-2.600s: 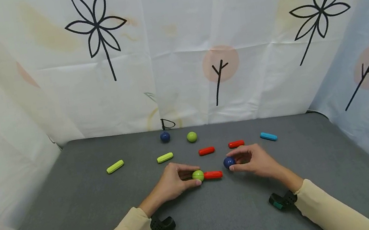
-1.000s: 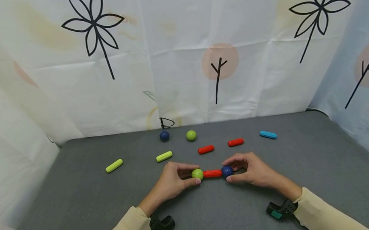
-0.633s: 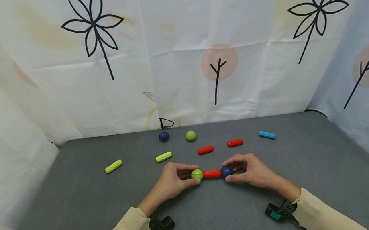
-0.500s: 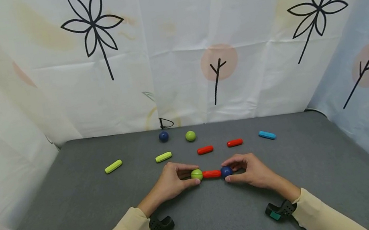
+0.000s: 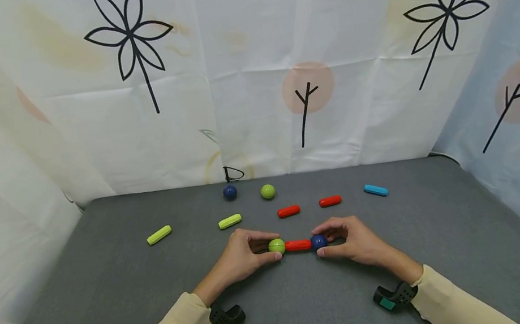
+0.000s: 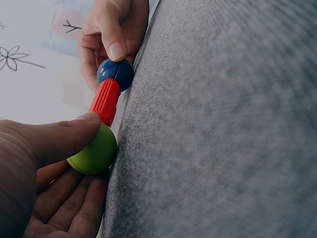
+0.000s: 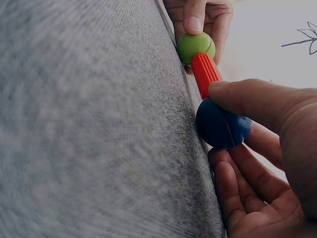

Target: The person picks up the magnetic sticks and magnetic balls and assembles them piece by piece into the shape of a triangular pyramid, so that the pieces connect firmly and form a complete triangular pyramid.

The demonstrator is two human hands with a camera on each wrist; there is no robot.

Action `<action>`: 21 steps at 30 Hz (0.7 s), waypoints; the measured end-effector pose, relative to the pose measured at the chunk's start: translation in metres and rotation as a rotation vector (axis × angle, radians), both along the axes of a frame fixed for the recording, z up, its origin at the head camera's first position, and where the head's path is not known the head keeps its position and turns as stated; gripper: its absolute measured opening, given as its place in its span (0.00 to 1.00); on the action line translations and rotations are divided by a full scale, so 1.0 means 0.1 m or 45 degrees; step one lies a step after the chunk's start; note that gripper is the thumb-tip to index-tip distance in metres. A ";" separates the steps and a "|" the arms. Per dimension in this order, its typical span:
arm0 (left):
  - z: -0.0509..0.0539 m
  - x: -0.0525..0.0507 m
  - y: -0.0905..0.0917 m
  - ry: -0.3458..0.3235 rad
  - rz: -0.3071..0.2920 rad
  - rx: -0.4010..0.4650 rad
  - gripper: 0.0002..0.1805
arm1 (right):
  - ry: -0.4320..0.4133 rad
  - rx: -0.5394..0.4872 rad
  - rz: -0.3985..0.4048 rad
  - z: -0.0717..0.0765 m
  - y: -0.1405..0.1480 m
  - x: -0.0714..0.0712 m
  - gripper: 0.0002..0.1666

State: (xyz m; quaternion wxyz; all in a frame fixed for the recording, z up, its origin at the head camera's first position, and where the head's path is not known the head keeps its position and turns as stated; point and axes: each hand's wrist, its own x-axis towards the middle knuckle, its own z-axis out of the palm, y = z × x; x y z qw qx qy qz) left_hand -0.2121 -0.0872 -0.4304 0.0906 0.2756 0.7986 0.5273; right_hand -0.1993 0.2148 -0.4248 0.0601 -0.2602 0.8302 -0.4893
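A ribbed red rod (image 5: 298,245) lies level between a green ball (image 5: 276,247) and a dark blue ball (image 5: 318,241), touching both. My left hand (image 5: 242,255) pinches the green ball between thumb and fingers. On the other end, my right hand (image 5: 355,239) holds the blue ball the same way. In the left wrist view the thumb presses the green ball (image 6: 94,153) close to the rod's end (image 6: 105,101). The right wrist view has the thumb on top of the blue ball (image 7: 223,124), fingers beneath it.
Behind the hands lie two yellow-green rods (image 5: 159,235), two red rods (image 5: 289,211) and a blue rod (image 5: 375,190). Farther back sit another blue ball (image 5: 230,192) and another green ball (image 5: 268,191). A printed white curtain (image 5: 245,73) hangs behind the grey table (image 5: 286,318).
My right hand has brought the blue ball leftward against the red rod's free end. Over the last second both hands have stayed nearly still, still gripping the balls.
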 end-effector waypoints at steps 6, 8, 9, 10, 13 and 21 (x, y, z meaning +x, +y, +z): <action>0.00 0.00 0.00 -0.001 -0.008 -0.003 0.22 | 0.009 -0.005 0.005 -0.02 0.01 -0.01 0.23; 0.00 0.00 0.00 -0.003 -0.009 -0.003 0.22 | 0.013 -0.007 0.008 -0.02 0.01 -0.01 0.23; 0.00 0.00 0.00 -0.002 -0.009 -0.004 0.22 | 0.014 -0.009 0.009 -0.03 0.01 -0.01 0.23; 0.00 0.00 0.00 -0.003 -0.009 -0.004 0.22 | 0.016 -0.010 0.009 -0.03 0.01 -0.01 0.23; 0.00 0.00 0.00 -0.005 -0.007 -0.011 0.22 | 0.021 -0.014 0.011 -0.04 0.01 -0.01 0.23; -0.01 -0.01 -0.01 -0.009 -0.005 -0.014 0.22 | 0.012 -0.007 0.002 -0.03 0.00 -0.01 0.23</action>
